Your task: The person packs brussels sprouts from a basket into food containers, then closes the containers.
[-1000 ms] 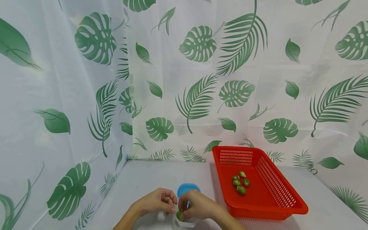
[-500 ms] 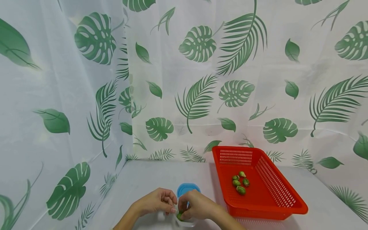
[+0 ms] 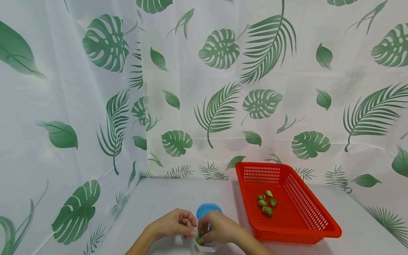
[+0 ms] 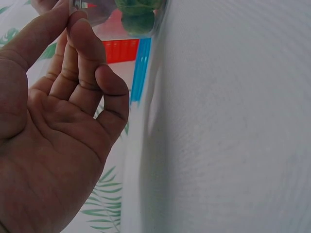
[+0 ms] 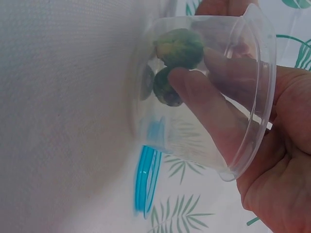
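Note:
A clear plastic container (image 5: 209,141) stands on the table between the hands, low in the head view. My left hand (image 3: 178,223) pinches its rim between thumb and forefinger, the other fingers loosely curled. My right hand (image 3: 220,226) reaches inside through the open top. Its thumb and fingers pinch a green Brussels sprout (image 5: 169,87) near the container's bottom. Another Brussels sprout (image 5: 181,47) lies right against it. In the left wrist view, sprouts (image 4: 138,19) show through the container wall. From the head view, the right hand hides most of the container.
A blue lid (image 3: 207,209) lies on the table just behind the container. To the right is a red perforated basket (image 3: 296,226) with several Brussels sprouts (image 3: 267,211) on its floor. Leaf-patterned white sheets (image 3: 220,124) hang behind and at the left.
The right hand's fingers and the sprout have sunk slightly deeper into the container. The left hand, lid and basket stay where they were.

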{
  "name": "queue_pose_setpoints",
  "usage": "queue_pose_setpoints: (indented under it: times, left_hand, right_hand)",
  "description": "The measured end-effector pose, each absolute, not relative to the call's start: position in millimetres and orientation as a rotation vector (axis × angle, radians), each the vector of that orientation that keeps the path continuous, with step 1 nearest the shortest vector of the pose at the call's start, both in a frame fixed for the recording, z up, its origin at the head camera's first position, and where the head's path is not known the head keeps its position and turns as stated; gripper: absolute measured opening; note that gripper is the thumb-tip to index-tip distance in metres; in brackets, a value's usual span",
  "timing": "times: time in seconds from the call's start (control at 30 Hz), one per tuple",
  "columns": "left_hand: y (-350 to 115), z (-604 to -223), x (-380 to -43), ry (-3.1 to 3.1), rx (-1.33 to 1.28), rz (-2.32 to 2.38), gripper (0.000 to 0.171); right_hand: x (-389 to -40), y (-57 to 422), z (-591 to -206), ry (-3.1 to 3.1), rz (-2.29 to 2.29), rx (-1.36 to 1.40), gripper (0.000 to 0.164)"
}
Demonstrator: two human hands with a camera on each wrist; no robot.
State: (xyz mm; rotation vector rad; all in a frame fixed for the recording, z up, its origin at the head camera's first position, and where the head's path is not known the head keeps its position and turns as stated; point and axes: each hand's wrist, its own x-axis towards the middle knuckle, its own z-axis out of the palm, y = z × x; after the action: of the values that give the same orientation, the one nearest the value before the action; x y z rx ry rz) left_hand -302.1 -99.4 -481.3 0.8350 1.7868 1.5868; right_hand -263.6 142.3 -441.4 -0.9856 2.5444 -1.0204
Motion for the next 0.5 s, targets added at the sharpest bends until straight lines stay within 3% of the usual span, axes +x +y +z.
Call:
queue_pose_setpoints:
  times: [0.5]
  left_hand:
    - [-99.4, -480.2, -301.8, 1.797, 0.817, 1.582, 0.025]
  right_hand:
    - [-263.5, 146.5, -432.8, 2.563, -1.030, -0.959, 0.013]
